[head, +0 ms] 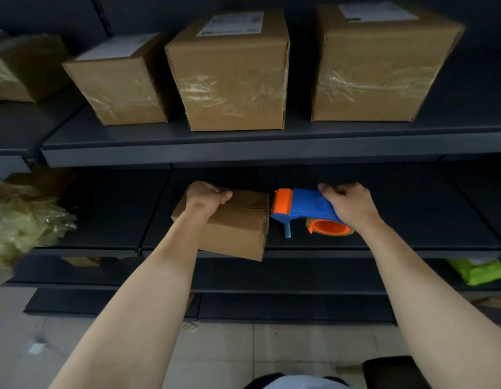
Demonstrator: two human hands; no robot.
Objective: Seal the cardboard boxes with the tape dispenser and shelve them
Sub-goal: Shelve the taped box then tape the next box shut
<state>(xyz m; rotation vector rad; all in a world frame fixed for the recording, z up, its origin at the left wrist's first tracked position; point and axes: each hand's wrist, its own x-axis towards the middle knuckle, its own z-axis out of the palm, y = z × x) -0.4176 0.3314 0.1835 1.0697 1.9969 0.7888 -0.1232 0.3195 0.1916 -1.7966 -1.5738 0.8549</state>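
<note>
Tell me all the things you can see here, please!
big boxes: three, brown with white labels, side by side on the upper shelf
blurred box: one, brown, upper far left
small box: one, brown, middle shelf, front corner over the edge
tape dispenser: one, blue and orange, middle shelf, just right of the small box
shelves: several levels, dark grey
crumpled plastic: one heap, yellowish, far left
green packet: one, bright green, lower shelf, right
floor: pale tiles, below
hands: two, left hand grips the small box, right hand grips the tape dispenser
</note>
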